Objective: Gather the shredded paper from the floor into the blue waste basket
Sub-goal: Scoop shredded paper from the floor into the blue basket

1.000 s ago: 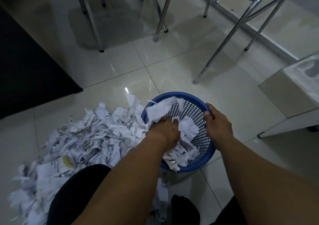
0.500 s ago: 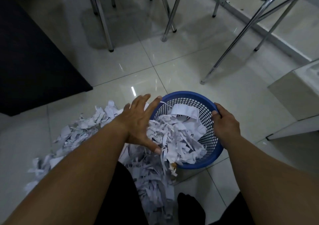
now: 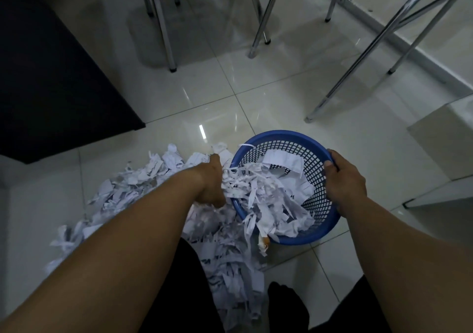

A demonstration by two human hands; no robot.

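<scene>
The blue mesh waste basket (image 3: 281, 134) sits on the tiled floor, tipped toward me, with shredded paper in the basket (image 3: 271, 192) spilling over its near left rim. A wide pile of shredded paper (image 3: 143, 179) covers the floor to the basket's left and runs down between my legs. My left hand (image 3: 210, 182) is pressed down into that pile right beside the basket's left rim, fingers buried in the strips. My right hand (image 3: 344, 179) grips the basket's right rim.
Chrome chair legs (image 3: 166, 38) stand behind the pile and further chair legs (image 3: 358, 59) to the right of them. A black mat (image 3: 51, 77) lies at the left. A pale cabinet (image 3: 448, 141) stands at the right. My dark-clothed leg (image 3: 286, 307) is at the bottom.
My left hand left the basket, spread open over the pile, then dropped into the strips by the left rim. More paper lies in the basket. My right hand stayed on the rim.
</scene>
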